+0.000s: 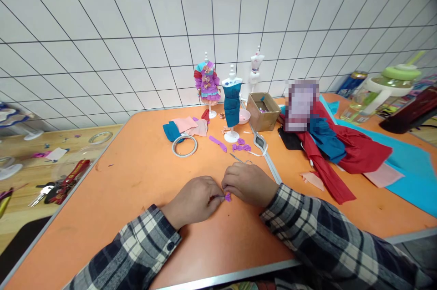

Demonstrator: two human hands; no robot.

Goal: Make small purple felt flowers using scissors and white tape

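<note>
Low over the orange table (150,180), my left hand (196,201) pinches a small purple gathered piece (228,197) between thumb and fingers. My right hand (251,184) is closed at the other side of the same piece, its curled fingers partly hiding it. Just beyond the right hand lies a pair of small scissors (238,158). Past them are purple bows (241,147) and a purple strip (217,143). A mini dress form (232,103) wrapped in dark teal stands upright behind these.
A dressed doll form (207,83) and a bare white form (255,69) stand near the tiled wall. A cardboard box (264,119) sits right of centre. Left are a tape roll (185,146) and pink scraps (186,124); right, red material (358,144) and a bottle (378,94).
</note>
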